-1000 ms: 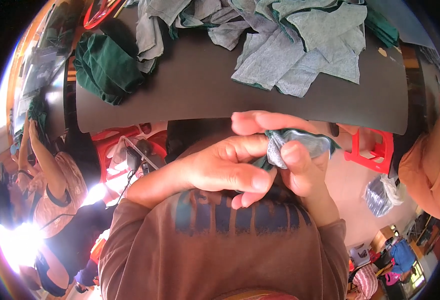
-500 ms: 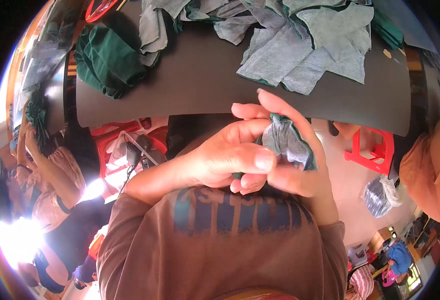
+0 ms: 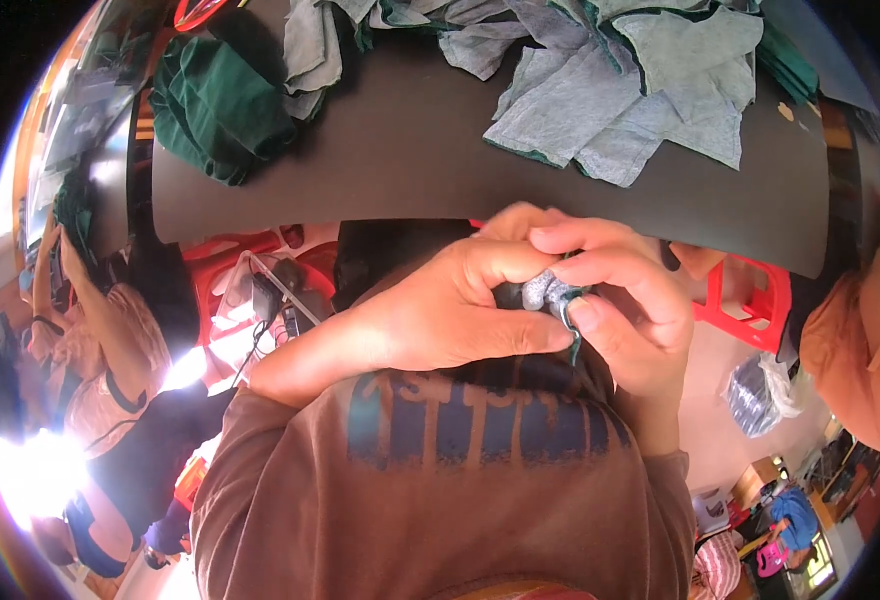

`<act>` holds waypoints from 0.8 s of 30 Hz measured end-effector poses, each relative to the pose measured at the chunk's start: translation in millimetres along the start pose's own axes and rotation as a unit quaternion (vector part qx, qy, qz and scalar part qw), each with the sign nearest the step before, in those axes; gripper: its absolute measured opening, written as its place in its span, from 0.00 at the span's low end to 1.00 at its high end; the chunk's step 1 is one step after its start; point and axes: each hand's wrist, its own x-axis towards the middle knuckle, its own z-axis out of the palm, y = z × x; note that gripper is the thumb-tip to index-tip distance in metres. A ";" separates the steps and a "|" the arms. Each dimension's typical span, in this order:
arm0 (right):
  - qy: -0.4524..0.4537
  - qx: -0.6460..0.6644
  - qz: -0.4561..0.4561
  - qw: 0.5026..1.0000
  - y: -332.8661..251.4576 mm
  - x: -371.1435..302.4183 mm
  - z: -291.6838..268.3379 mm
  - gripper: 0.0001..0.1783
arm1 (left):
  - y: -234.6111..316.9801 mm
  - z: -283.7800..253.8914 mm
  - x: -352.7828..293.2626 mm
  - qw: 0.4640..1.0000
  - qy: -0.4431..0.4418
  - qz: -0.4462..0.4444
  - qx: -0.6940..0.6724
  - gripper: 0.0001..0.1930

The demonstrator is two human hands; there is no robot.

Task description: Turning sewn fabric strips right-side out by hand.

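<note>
Both hands meet in front of my chest, over the near edge of the dark table [image 3: 390, 165]. Between them is a small crumpled piece of grey cloth [image 3: 543, 290] with a green edge. My left hand [image 3: 450, 305] is closed around its left side, thumb lying along the bottom. My right hand [image 3: 635, 300] pinches the green edge with thumb and curled fingers. Much of the cloth is hidden inside the hands. Beyond them, several flat grey cloth pieces [image 3: 620, 100] with green undersides lie in an overlapping heap on the table.
A bunched dark green cloth [image 3: 218, 108] sits at the table's left, near a red-rimmed object [image 3: 198, 12]. Red stools, one on the right [image 3: 750, 305], stand below the tabletop. A plastic bag [image 3: 758, 393] lies on the floor. People sit on both sides; the left one's hands [image 3: 68, 250] touch green cloth.
My right fingers, stretched out before, have curled in and now pinch the cloth's edge. The cloth is more tightly bunched and less of it shows. My left hand has closed further around it.
</note>
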 end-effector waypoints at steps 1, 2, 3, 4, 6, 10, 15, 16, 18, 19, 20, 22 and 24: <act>-0.004 -0.082 -0.042 0.996 1.0 1.4 -1.5 0.11 | 0.3 -1.7 0.7 0.993 0.016 0.069 0.093 0.14; -0.006 -0.165 -0.083 0.983 1.5 1.4 -2.9 0.10 | -0.1 -1.6 1.3 0.973 0.031 0.137 0.184 0.13; 0.019 -0.175 -0.103 0.979 2.4 2.1 -0.7 0.10 | 1.5 -0.6 0.9 0.973 0.032 0.137 0.183 0.13; 0.018 -0.174 -0.102 0.979 2.8 0.7 0.3 0.10 | 5.5 0.8 0.2 0.976 0.042 0.105 0.188 0.12; 0.062 -0.213 -0.107 0.969 3.5 -4.4 2.7 0.10 | 12.9 2.6 -1.6 0.977 0.049 0.073 0.192 0.11; 0.069 -0.180 -0.113 0.975 7.8 -6.6 2.4 0.11 | 20.6 2.4 -5.4 0.973 0.036 -0.001 0.226 0.09; 0.003 -0.204 -0.099 0.974 -2.1 -8.4 -1.1 0.11 | 19.8 4.2 -8.7 0.912 0.042 0.163 0.374 0.07; 0.003 -0.204 -0.098 0.974 -2.9 -7.4 -1.1 0.11 | 21.3 5.7 -9.4 0.912 0.042 0.163 0.374 0.07; -0.023 -0.212 -0.153 0.965 -4.6 -4.1 -2.5 0.13 | 23.1 9.2 -9.8 0.887 0.041 0.176 0.425 0.08; -0.021 -0.216 -0.166 0.962 -5.2 -2.6 -1.8 0.14 | 27.7 12.8 -11.3 0.869 0.044 0.171 0.462 0.08; -0.022 -0.215 -0.166 0.962 -6.6 -0.6 0.2 0.14 | 27.2 14.3 -12.1 0.864 0.038 0.197 0.462 0.08; -0.033 -0.185 -0.211 0.959 -10.1 3.2 3.1 0.14 | 27.3 16.6 -11.7 0.846 0.017 0.274 0.457 0.08; -0.041 -0.179 -0.207 0.961 -12.1 2.3 4.7 0.15 | 27.1 11.9 -11.3 0.841 -0.007 0.295 0.453 0.08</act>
